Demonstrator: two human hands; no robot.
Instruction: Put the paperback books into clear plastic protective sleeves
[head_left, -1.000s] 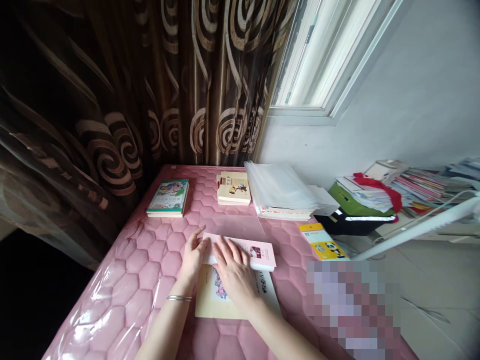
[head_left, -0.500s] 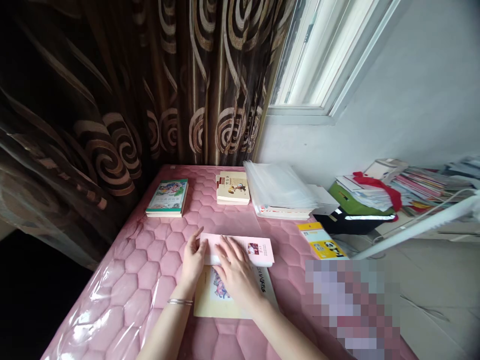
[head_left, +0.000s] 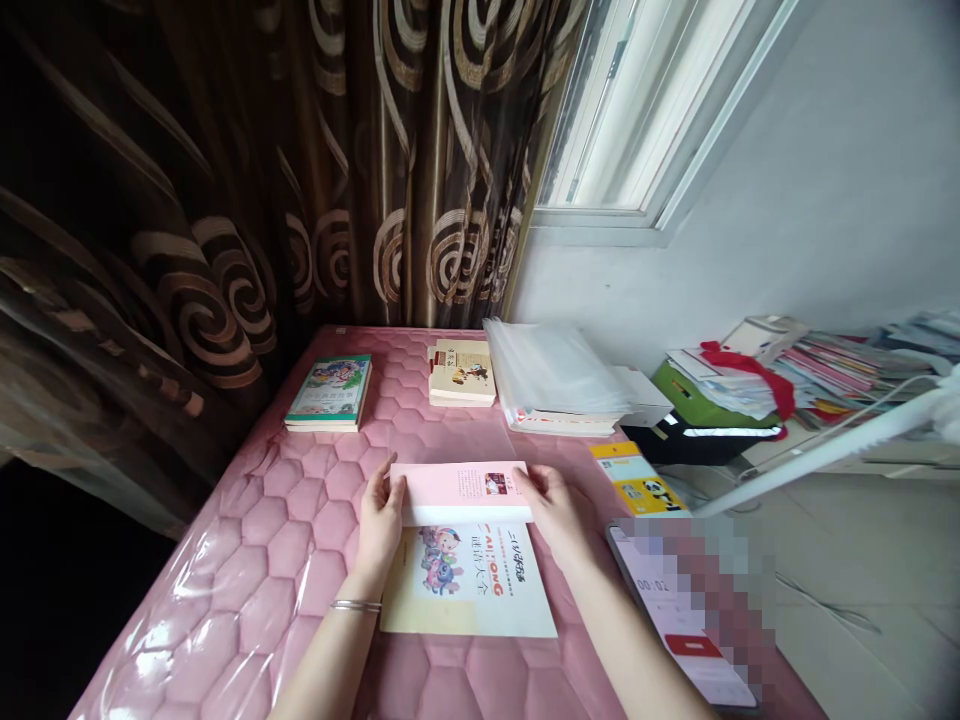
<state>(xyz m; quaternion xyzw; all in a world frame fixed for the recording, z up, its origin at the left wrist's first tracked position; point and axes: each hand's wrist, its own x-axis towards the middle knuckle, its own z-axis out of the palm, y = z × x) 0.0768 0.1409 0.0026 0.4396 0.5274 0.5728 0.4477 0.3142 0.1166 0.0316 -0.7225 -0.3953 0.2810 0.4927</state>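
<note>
A pink paper sheet (head_left: 461,490) lies across the upper part of a pale booklet (head_left: 469,585), whose cover has cartoon figures and large printed letters. My left hand (head_left: 381,523) is at the sheet's left edge, and my right hand (head_left: 553,510) grips its right end. Both hands appear to pinch the sheet from the sides. Beyond them lie a green-covered book (head_left: 328,393) and a small tan book (head_left: 461,373).
All this rests on a pink quilted mattress (head_left: 289,550) under clear plastic. A stack of plastic sleeves (head_left: 555,380) and a yellow panda booklet (head_left: 637,480) sit to the right. A phone (head_left: 660,600), partly pixelated, lies at the lower right. Dark curtains hang on the left.
My right hand has moved from the middle of the pink sheet to its right end. The sheet now lies straighter, and more of the booklet's cover shows. A phone has come into view.
</note>
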